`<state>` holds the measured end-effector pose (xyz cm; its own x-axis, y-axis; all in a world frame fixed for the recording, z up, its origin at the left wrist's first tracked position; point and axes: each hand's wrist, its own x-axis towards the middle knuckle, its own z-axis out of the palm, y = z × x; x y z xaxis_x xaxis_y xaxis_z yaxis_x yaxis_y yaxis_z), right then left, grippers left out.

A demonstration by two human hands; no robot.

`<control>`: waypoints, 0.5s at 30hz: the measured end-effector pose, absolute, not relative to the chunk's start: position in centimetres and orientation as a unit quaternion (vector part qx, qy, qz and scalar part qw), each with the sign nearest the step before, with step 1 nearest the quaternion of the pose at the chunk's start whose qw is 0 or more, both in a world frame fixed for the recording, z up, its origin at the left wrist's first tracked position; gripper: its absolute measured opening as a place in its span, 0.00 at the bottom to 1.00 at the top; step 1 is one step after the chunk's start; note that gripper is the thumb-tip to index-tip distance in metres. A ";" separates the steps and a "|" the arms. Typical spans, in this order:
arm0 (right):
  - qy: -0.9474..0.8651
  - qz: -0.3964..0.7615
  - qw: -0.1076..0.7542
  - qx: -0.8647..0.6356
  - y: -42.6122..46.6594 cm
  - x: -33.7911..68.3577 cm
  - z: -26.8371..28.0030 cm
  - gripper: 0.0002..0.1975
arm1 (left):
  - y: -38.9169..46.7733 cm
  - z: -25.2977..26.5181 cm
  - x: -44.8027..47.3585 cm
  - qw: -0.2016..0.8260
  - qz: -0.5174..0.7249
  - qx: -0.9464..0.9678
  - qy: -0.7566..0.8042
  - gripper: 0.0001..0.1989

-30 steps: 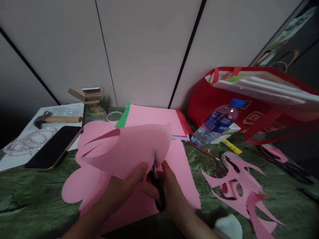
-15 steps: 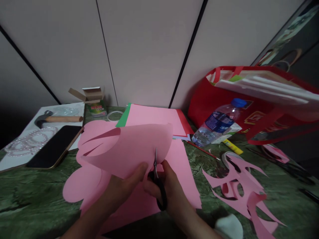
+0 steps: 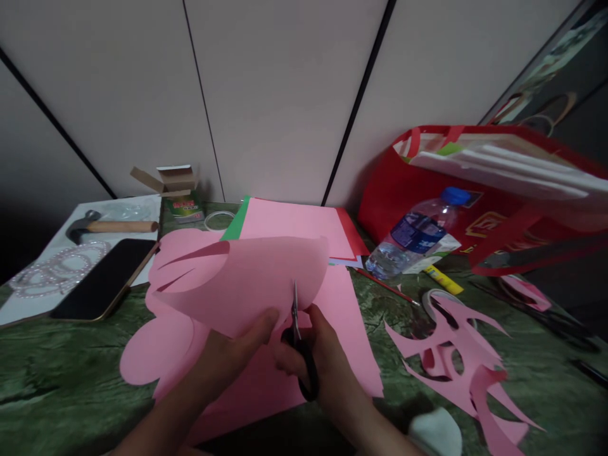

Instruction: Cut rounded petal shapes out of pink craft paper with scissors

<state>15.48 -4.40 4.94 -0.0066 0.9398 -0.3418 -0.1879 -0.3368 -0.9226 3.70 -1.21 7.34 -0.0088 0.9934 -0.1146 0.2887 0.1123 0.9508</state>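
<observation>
Right hand point(image 3: 327, 361): fingers hooked through the black handles of the scissors point(image 3: 310, 377), blades pointing away over the pink sheet point(image 3: 256, 272). Left hand point(image 3: 240, 345): thumb on the sheet's near edge, other fingers hidden beneath, pinching it. Sheet curved, held above flat pink paper point(image 3: 349, 323) on the green table point(image 3: 71, 373). Pink offcuts point(image 3: 479, 345) to the right. Farther: dark phone point(image 3: 104, 278) left; bottle point(image 3: 415, 231) right, before a red bag point(image 3: 387, 183). Farthest: opened box point(image 3: 185, 206) by the wall point(image 3: 270, 95).
</observation>
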 end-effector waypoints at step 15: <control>-0.404 0.588 0.449 -0.538 -4.7 15.7 4.4 0.30 | -0.9 7.0 3.2 0.427 0.408 0.540 0.600 0.12</control>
